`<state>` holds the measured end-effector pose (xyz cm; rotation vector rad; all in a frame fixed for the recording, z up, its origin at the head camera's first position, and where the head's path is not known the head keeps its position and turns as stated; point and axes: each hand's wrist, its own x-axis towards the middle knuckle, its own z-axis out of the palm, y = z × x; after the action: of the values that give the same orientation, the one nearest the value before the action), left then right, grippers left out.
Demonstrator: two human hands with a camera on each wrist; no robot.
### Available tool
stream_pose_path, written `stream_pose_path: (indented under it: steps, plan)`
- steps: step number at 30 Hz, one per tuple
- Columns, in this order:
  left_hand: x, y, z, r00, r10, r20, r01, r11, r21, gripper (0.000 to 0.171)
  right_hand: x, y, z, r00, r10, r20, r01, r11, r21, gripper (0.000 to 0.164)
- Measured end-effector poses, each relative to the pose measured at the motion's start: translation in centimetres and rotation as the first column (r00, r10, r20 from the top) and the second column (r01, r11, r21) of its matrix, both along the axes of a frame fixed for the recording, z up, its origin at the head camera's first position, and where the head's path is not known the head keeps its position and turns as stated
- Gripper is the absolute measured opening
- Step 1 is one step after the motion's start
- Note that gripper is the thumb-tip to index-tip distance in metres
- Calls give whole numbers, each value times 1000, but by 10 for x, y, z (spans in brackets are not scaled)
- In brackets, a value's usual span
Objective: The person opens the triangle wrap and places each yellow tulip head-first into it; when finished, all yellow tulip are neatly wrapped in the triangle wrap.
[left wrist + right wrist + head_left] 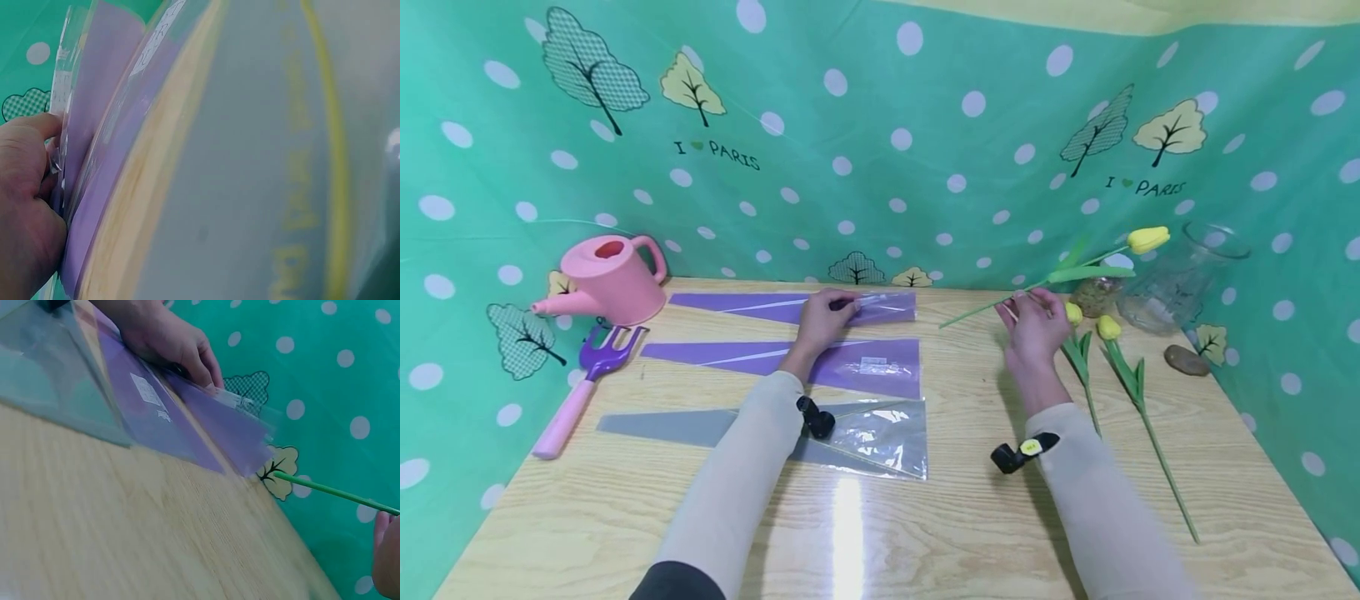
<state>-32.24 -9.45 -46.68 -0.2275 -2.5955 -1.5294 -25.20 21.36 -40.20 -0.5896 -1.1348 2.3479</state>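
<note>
At the back of the table my left hand point(826, 318) pinches the upper layer of the farthest purple flower sleeve point(737, 304), near its wide right end. In the left wrist view the thumb and fingers meet at the clear film. My right hand point(1036, 333) holds a yellow artificial tulip point(1148, 240) by its green stem point(337, 491), raised above the table. The bloom points up to the right; the stem's lower end points left toward the sleeve. A second purple sleeve point(880, 367) and a grey sleeve point(662, 427) lie in front of the first.
Two more yellow tulips, one with its stem point(1165, 467) toward me, lie at the right. Behind them stand a clear glass vase point(1157, 292) and a small jar point(1096, 296), beside a brown stone point(1186, 360). A pink watering can point(613, 283) and a purple-and-pink hand fork point(568, 417) are at left.
</note>
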Motion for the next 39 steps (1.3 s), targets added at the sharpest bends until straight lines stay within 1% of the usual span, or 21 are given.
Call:
stream_pose_path:
  steps: [2,8,13,20,27,31,34,39]
  plan:
    - [0,1,-1,1000,1,-4,-1,1000,3,24,-6,-4,-3,999,-33,-1,33,999,-18,22]
    - [0,3,-1,1000,-3,-10,3,1000,1,24,-19,-18,-11,991,-130,18,130,991,-19,24]
    - [1,4,0,1000,-1,-15,1,1000,2,25,-25,-30,-14,984,-171,42,173,983,-59,25]
    - [0,5,-1,1000,-5,-21,5,1000,2,25,-30,-51,-21,985,-152,78,159,983,-92,23]
    - [0,4,-1,1000,-7,-21,7,1000,3,25,-26,-79,-28,982,-112,154,137,977,-161,33]
    - [0,4,-2,1000,-5,-14,6,1000,7,25,-23,-93,-31,982,-101,162,133,971,-200,37]
    - [1,3,-1,1000,-3,-14,3,1000,8,25,-22,-100,-32,981,-94,168,131,965,-226,36]
    - [0,0,-2,1000,1,-14,-1,1000,14,25,-21,-110,-35,980,-78,183,121,963,-241,36]
